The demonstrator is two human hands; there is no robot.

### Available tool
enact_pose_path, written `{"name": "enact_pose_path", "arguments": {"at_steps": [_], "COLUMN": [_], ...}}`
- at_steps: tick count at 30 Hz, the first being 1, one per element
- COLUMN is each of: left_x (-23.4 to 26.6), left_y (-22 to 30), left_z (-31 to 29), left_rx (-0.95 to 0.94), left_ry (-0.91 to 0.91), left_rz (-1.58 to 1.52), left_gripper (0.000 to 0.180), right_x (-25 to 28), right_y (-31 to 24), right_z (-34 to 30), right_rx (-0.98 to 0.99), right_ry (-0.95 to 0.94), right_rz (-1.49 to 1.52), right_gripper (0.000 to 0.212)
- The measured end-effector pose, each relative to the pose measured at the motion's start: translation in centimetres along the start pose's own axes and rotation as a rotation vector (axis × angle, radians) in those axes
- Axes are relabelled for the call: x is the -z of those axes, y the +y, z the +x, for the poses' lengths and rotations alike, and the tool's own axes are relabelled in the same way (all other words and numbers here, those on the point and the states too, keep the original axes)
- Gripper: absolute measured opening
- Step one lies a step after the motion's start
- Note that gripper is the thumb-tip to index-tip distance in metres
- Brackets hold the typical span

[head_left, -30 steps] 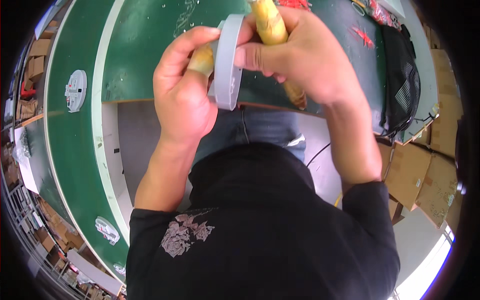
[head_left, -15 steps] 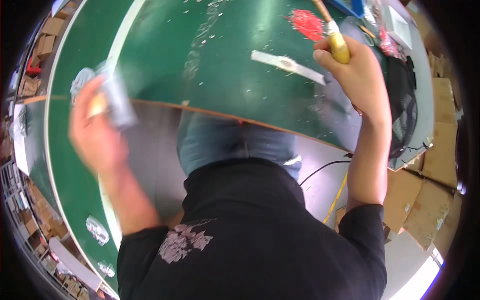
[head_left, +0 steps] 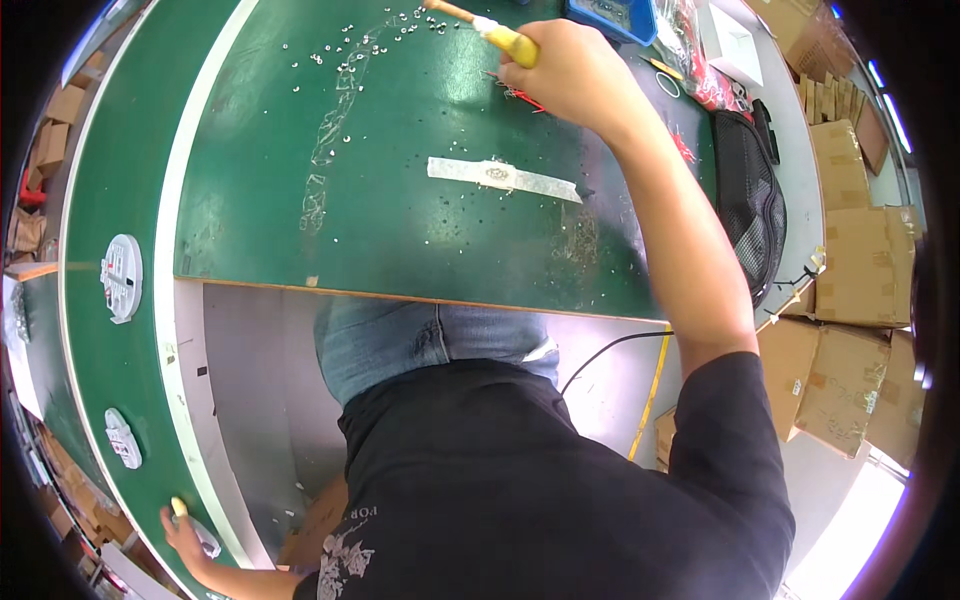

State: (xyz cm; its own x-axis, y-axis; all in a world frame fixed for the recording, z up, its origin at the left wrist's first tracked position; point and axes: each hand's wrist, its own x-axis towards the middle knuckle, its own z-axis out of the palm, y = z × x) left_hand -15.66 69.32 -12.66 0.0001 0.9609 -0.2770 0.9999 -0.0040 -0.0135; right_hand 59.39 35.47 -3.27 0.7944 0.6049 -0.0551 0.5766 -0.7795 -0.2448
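Note:
My left hand (head_left: 188,548) reaches far out to the lower left, over the long green strip. A yellow covering shows on one of its digits, and the fingers look apart. Beside and partly under it lies a grey plastic part (head_left: 208,541); whether they touch is hard to see. Two similar grey parts (head_left: 122,280) rest farther up the strip. At the top, my right hand (head_left: 565,65) is closed around a slim tool (head_left: 512,43) with a yellow grip, a white band and a thin brown shaft. Small red pieces (head_left: 522,98) lie beneath that hand.
A strip of white tape (head_left: 455,170) with tiny bits lies on the green tabletop (head_left: 380,225). Small specks are scattered around. A blue tray (head_left: 615,18), a white box (head_left: 733,45) and a black mesh pouch (head_left: 745,205) line the right side. Cardboard boxes (head_left: 865,260) stand beyond.
My left hand, earlier raised with a grey plastic part, has swung down and back to the lower left. My right hand has moved up and left with the tool. The whole view has shifted.

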Motion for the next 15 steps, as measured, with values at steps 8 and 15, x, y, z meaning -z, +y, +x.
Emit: {"name": "enact_pose_path", "arguments": {"at_steps": [8, 15], "left_x": [0.9, 5.8], "left_y": [1.8, 21.3], "left_z": [-1.2, -3.2], "left_rx": [-0.046, 0.076], "left_ry": [0.189, 0.171], "left_rz": [-0.354, -2.183], "left_gripper": [0.069, 0.064], "right_x": [-0.6, 2.8], "right_y": [-0.5, -0.2], "right_z": [4.4, 2.4], "right_rx": [0.171, 0.103], "right_ry": [-0.163, -0.177], "right_rz": [-0.346, -0.045], "right_gripper": [0.03, 0.034]}}
